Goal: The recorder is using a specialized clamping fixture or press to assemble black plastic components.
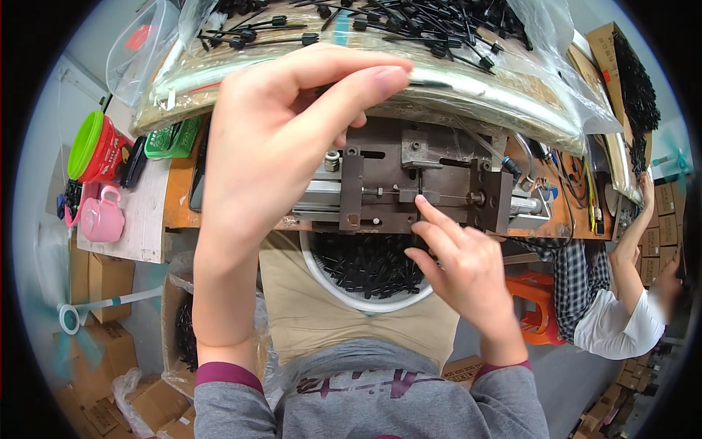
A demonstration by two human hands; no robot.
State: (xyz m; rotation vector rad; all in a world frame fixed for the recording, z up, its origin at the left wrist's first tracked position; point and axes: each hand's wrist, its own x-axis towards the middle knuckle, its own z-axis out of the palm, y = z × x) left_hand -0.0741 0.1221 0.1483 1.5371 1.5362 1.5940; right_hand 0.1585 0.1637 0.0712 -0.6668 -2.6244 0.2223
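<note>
My left hand (270, 154) is raised close to the camera, thumb and fingers pinched at the front edge of a plastic-wrapped tray (468, 88) heaped with black cable ties (409, 22); what it pinches is hidden. My right hand (461, 271) reaches to a small metal press fixture (409, 183) on the bench, its index fingertip touching the thin black piece in the fixture's middle slot. Below the fixture, on my lap, a white bowl (322, 282) holds several small black parts.
A pink cup (102, 216), a red and green container (95, 146) and a green basket (172, 139) stand at the left of the bench. Another person in a white shirt (621, 322) sits at the right beside an orange stool (534, 307). Cardboard boxes (110, 366) lie on the floor.
</note>
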